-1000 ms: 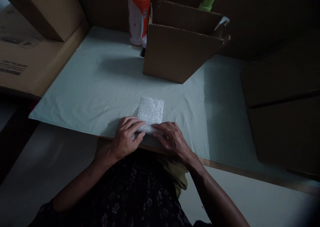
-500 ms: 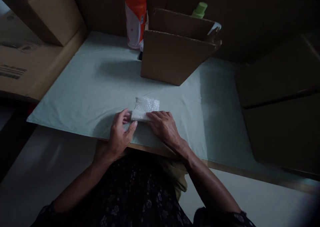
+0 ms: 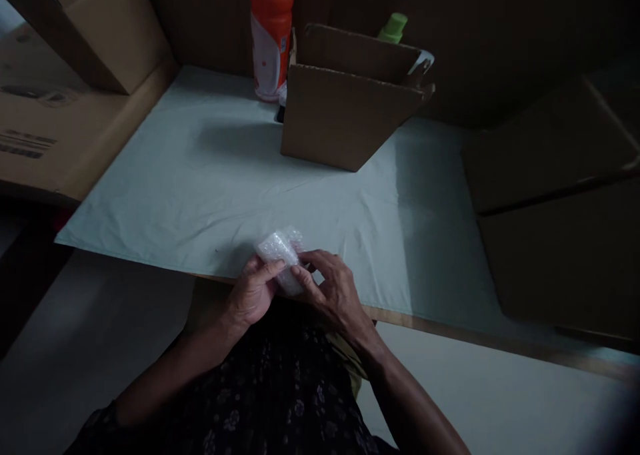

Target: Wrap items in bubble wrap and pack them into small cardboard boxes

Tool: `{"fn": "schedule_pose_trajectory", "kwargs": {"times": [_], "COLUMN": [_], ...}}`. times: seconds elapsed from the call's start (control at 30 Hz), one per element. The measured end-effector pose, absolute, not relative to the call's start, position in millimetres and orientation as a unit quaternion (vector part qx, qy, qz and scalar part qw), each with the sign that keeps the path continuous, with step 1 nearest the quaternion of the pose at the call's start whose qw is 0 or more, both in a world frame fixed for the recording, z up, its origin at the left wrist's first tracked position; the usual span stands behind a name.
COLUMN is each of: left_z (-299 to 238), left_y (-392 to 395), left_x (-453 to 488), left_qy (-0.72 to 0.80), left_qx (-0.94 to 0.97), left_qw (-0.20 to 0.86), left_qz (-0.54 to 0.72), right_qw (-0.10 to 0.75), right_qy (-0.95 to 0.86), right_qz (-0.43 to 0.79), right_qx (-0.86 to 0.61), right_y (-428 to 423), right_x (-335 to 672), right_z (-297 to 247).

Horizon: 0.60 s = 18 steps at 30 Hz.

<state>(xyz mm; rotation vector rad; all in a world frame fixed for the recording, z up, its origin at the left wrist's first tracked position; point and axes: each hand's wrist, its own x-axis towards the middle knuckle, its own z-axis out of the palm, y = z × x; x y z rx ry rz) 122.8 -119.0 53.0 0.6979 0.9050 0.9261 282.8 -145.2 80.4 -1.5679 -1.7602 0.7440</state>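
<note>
A small packet of clear bubble wrap (image 3: 278, 247) is held tilted at the front edge of the cloth-covered table (image 3: 200, 195). My left hand (image 3: 256, 291) grips its left side, thumb on top and fingers underneath. From the right, my right hand (image 3: 331, 287) pinches the other side between thumb and fingers, which are partly hidden. What lies inside the bubble wrap cannot be made out.
An upright open cardboard box (image 3: 340, 118) stands beyond my hands, with a green cap (image 3: 394, 27) showing behind its front wall. Beside it is an orange and white bottle (image 3: 271, 41). Larger cartons flank the table at left (image 3: 75, 128) and right (image 3: 560, 248).
The bubble wrap packet has come up off the cloth and nearer to my body, now tilted. My left hand has closed on it, and my right hand has shifted from pressing to pinching.
</note>
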Motion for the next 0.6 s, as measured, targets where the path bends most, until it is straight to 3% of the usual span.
{"fn": "schedule_pose_trajectory", "kwargs": {"times": [0.07, 0.23, 0.43, 0.6], "left_z": [53, 61, 69, 72], "left_y": [-121, -125, -126, -118], "left_x": [121, 116, 107, 108], "left_qy": [0.425, 0.473, 0.444, 0.485], "left_qx": [0.315, 0.409, 0.473, 0.552], "left_qw": [0.731, 0.687, 0.695, 0.633], "left_qz": [0.432, 0.37, 0.309, 0.242], "right_qw": [0.356, 0.359, 0.462, 0.344], "right_qy": [-0.648, -0.645, -0.586, -0.593], "right_qz": [0.28, 0.402, 0.452, 0.514], "right_qx": [-0.612, -0.542, -0.489, -0.517], "right_y": [-144, -127, -121, -118], "right_x": [291, 297, 284, 304], "right_z": [80, 78, 75, 82]}}
